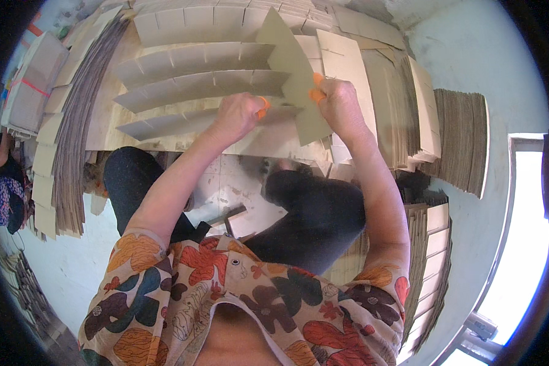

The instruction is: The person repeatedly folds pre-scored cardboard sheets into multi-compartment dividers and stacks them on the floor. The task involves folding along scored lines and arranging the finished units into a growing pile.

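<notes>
Three long cardboard divider strips [201,85] stand on edge across the work surface, one behind another, with slits along their upper edges. A further cardboard strip [296,79] crosses their right ends, running away from me. My right hand [340,108] is closed on this crosswise strip at its right side, with orange covers on the fingertips. My left hand [239,116] is closed at the nearest long strip, left of the crosswise one; orange covers show on its fingertips too. Its fingers partly hide the strip there.
Slit cardboard strips [189,24] stand in rows at the back. Tall stacks of cardboard [85,122] line the left, with more stacks [460,140] at the right by the wall. My bent legs [311,213] are under the work surface's near edge. Another person's patterned clothing [6,198] shows far left.
</notes>
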Demonstrator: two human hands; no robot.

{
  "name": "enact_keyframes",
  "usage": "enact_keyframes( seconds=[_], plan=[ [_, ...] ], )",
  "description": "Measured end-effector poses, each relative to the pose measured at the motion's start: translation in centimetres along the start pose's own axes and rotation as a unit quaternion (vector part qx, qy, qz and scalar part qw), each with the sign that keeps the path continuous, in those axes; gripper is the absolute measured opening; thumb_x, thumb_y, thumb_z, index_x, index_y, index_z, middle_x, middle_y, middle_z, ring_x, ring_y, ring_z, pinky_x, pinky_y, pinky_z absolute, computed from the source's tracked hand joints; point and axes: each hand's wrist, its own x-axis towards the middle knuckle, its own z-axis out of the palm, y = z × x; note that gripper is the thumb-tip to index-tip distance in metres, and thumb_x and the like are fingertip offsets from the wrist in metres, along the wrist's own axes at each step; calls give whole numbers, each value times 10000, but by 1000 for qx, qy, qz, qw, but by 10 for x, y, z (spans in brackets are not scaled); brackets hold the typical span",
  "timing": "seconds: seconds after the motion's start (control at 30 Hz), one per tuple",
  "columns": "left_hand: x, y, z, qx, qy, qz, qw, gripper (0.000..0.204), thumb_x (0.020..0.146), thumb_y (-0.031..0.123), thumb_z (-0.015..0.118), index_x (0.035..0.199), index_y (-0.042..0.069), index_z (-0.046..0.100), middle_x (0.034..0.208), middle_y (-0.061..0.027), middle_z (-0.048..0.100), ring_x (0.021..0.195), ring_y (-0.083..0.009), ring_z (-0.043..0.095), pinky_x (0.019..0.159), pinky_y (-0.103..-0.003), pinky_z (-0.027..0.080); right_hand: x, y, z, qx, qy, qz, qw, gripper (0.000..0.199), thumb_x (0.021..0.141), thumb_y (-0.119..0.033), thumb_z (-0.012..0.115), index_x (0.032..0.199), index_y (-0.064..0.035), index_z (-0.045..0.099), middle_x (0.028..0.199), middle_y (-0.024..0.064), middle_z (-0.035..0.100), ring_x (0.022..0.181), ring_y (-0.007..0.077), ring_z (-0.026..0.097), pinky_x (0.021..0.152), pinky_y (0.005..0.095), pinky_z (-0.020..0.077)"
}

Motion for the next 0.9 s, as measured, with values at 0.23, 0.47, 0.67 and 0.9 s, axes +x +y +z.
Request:
enact_keyframes(
  seconds=[0.23, 0.47, 0.67, 0.9],
  plan=[
    [4, 5, -4, 13, -29, -19, 999, 159, 717, 143, 714, 868, 107, 682, 713, -150, 612, 651, -330, 608, 578, -421, 490, -2, 4, 10, -23, 2, 6, 1000, 123, 756, -68, 660, 794, 37, 610, 750, 258, 591, 721, 418, 587, 630, 450, 474],
    [25, -5, -18, 4, 14, 10, 1000, 187, 720, 150, 726, 875, 58, 677, 789, -163, 639, 711, -328, 616, 643, -410, 506, -25, -2, 13, -16, 19, 29, 999, 85, 750, -22, 588, 815, 24, 560, 753, 230, 606, 707, 395, 605, 644, 459, 492],
    [82, -43, -26, 31, 73, -28, 996, 250, 743, 121, 708, 971, 28, 663, 842, -173, 645, 785, -323, 615, 701, -392, 502, -24, 1, 14, 35, 31, 2, 999, 68, 760, -29, 580, 750, 27, 544, 741, 238, 599, 687, 413, 595, 616, 464, 480],
    [102, -53, -24, 33, 0, -37, 999, 221, 787, 156, 671, 962, 23, 660, 820, -171, 643, 770, -335, 613, 690, -417, 487, -23, 8, 11, 47, 5, 1, 999, 172, 749, -28, 610, 900, 45, 573, 734, 255, 580, 697, 407, 589, 614, 449, 466]
  ],
)
